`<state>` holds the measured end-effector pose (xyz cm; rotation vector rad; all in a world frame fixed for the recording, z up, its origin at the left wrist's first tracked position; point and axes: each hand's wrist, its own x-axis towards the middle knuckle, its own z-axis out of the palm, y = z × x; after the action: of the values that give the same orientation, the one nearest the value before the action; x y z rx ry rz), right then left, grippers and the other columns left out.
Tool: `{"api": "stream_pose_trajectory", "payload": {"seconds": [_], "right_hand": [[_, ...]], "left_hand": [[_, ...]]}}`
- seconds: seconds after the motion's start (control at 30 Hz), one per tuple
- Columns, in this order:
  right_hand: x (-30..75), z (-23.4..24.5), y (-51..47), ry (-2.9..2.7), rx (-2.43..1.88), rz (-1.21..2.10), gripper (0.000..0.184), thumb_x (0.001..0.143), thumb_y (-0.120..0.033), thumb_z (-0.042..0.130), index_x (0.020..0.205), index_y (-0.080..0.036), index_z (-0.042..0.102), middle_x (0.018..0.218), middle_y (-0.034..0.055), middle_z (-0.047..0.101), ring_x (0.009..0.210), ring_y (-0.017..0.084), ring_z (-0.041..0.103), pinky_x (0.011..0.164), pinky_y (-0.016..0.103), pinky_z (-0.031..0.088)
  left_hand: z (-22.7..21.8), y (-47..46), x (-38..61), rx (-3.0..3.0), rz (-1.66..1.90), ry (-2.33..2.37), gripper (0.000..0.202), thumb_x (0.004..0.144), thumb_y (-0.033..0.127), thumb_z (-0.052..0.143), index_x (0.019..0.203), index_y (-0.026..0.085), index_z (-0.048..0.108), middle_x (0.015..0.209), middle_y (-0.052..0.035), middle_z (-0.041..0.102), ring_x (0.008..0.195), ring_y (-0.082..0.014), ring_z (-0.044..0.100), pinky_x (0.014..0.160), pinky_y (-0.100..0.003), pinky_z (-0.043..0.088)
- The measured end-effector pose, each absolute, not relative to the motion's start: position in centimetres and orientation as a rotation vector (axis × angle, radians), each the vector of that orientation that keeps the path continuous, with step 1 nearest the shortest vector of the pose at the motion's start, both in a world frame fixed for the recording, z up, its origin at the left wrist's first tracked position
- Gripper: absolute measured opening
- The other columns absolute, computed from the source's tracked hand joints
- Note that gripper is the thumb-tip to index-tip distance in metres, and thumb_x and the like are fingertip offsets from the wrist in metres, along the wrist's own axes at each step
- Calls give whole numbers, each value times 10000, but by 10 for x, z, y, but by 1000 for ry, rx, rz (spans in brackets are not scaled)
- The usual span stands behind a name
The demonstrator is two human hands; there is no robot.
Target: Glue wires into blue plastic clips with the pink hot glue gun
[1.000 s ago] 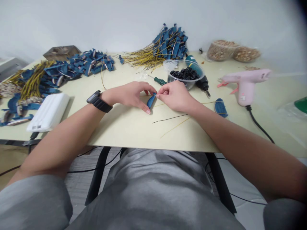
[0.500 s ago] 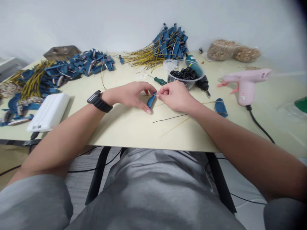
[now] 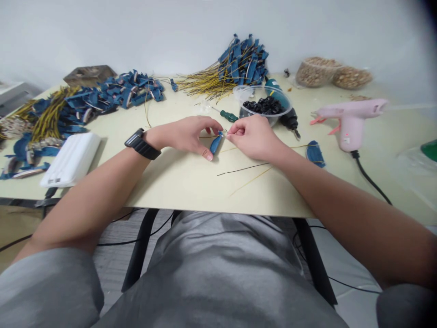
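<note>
My left hand point(image 3: 186, 135), with a black watch point(image 3: 141, 144) on its wrist, is closed in a pinch on a small blue feather piece point(image 3: 215, 143) just above the cream table point(image 3: 191, 182). My right hand point(image 3: 252, 136) meets it from the right, fingertips pinched at the piece's top end on something thin, perhaps a wire, which I cannot make out. A thin black wire point(image 3: 242, 169) and a yellow wire point(image 3: 251, 180) lie on the table right below my right hand.
Piles of blue feather pieces on yellow wires lie at the left point(image 3: 68, 107) and back point(image 3: 239, 61). A clear bowl of black beads point(image 3: 264, 107), a green screwdriver point(image 3: 227, 115), a pink glue gun point(image 3: 348, 119), a loose blue piece point(image 3: 314, 152) and a white box point(image 3: 70, 159) stand around.
Both hands stay together on the blue piece; my right fingertips have shifted slightly at its top end. Nothing else has moved.
</note>
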<state>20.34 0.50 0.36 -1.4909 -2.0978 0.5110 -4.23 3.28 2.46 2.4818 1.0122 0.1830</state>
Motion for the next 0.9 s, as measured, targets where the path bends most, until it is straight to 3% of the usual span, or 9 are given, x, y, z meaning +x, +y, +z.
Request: {"api": "stream_pose_trajectory", "payload": {"seconds": [0.3, 0.4, 0.53, 0.6, 0.67, 0.7, 0.73, 0.8, 0.9], "right_hand": [[204, 5, 3, -2087, -1484, 526, 105, 933, -195, 780, 906, -167, 877, 701, 18, 632, 679, 172, 543, 766, 376, 478], [204, 6, 2, -2086, -1478, 520, 107, 944, -204, 798, 922, -165, 895, 713, 25, 656, 677, 175, 547, 768, 381, 472], [203, 8, -1, -2068, -1488, 527, 105, 947, -185, 812, 937, -150, 911, 724, 37, 681, 664, 175, 552, 750, 382, 460], [202, 8, -2, -2055, -1492, 532, 103, 937, -160, 812, 939, -138, 912, 718, 39, 679, 659, 173, 550, 734, 379, 455], [202, 8, -2, -2047, -1490, 537, 103, 931, -155, 809, 932, -133, 910, 707, 37, 671, 653, 172, 544, 727, 379, 454], [202, 8, -2, -2046, -1487, 540, 105, 931, -161, 806, 924, -136, 908, 697, 33, 664, 647, 170, 537, 725, 380, 455], [203, 8, -2, -2048, -1482, 544, 107, 934, -172, 804, 918, -141, 905, 687, 27, 655, 640, 168, 527, 723, 381, 456], [203, 6, -2, -2047, -1478, 536, 108, 933, -192, 804, 904, -150, 899, 673, 18, 640, 632, 165, 509, 718, 380, 453], [204, 5, -2, -2051, -1478, 527, 105, 932, -206, 806, 907, -157, 895, 665, 11, 633, 634, 168, 505, 715, 378, 445]], "left_hand": [[24, 36, -48, 2501, 181, 998, 1162, 653, 941, 873, 1576, 264, 678, 1556, -151, 730, 1390, -397, 699, 1183, -464, 524], [29, 36, -50, 2491, 321, 1051, 1084, 766, 987, 746, 1541, 231, 699, 1595, -156, 715, 1418, -393, 676, 1167, -469, 516], [45, 40, -64, 2377, 780, 1456, 804, 1078, 862, 369, 1040, 186, 803, 1369, -103, 811, 1291, -276, 664, 1199, -484, 434], [56, 44, -81, 2299, 909, 1814, 699, 1145, 691, 365, 923, 160, 763, 1368, -69, 794, 1322, -224, 571, 1270, -515, 307], [63, 49, -104, 2312, 740, 2026, 528, 1091, 585, 578, 1449, 215, 697, 1741, 3, 527, 1506, -252, 358, 1257, -579, 246], [65, 52, -118, 2315, 660, 2087, 644, 1064, 568, 610, 1616, 236, 581, 1789, -18, 428, 1507, -265, 327, 1235, -590, 256], [65, 57, -133, 2298, 610, 2157, 678, 1049, 592, 601, 1611, 214, 582, 1743, -49, 449, 1464, -271, 337, 1219, -595, 259], [61, 69, -163, 2259, 531, 2280, 748, 1016, 751, 520, 1400, 138, 710, 1368, -91, 641, 1219, -236, 416, 1149, -560, 289], [46, 95, -205, 2251, 254, 2133, 866, 882, 1011, 500, 954, 171, 694, 810, -11, 478, 942, -168, 309, 902, -420, 312]]}}
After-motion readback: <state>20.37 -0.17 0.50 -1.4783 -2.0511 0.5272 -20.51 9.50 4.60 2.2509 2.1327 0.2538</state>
